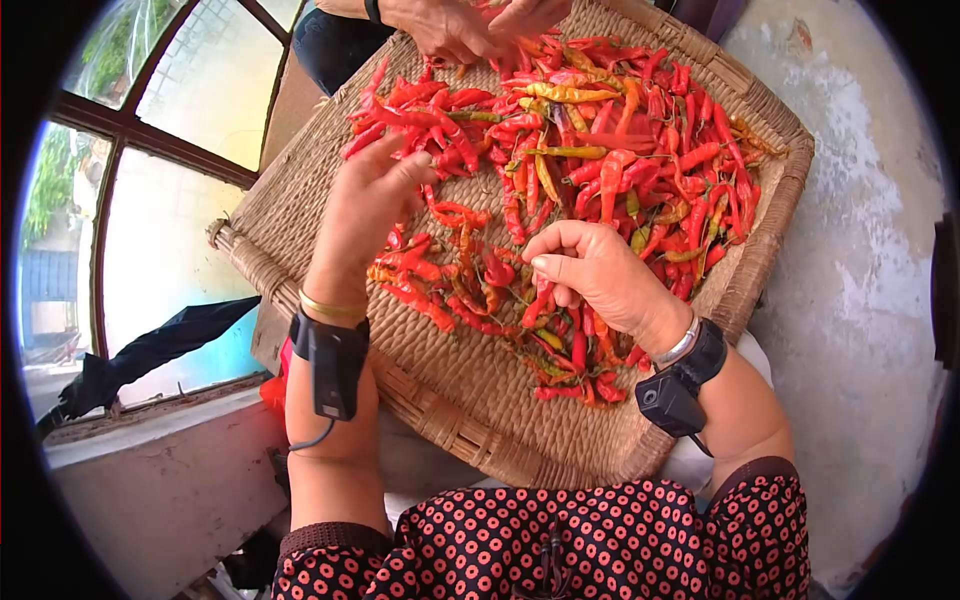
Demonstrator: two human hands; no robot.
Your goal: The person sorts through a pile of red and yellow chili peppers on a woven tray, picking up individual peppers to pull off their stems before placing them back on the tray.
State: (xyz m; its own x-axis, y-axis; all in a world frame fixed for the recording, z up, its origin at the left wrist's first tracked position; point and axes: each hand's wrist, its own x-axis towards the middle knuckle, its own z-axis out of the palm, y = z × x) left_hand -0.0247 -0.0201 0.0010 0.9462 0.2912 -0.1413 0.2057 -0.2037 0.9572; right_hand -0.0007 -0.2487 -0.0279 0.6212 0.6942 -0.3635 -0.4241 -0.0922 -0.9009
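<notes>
Red chili peppers (690, 150), with some yellow and orange ones mixed in, lie heaped in a woven basket tray (440, 385). My left hand (368, 190) is above the tray's left side, thumb and fingers apart, close to the peppers there. Nothing shows in its grasp, though some fingertips are hard to make out. With thumb and forefinger pinched together, my right hand (600, 272) holds a red chili pepper (538, 303) that hangs down over a smaller, looser pile near the tray's middle.
Another person's hands (450, 30) work among the peppers at the tray's far edge. A framed window (190, 190) stands on the left, with a folded black umbrella (160, 350) before it. A bare, stained wall or floor (850, 250) lies on the right.
</notes>
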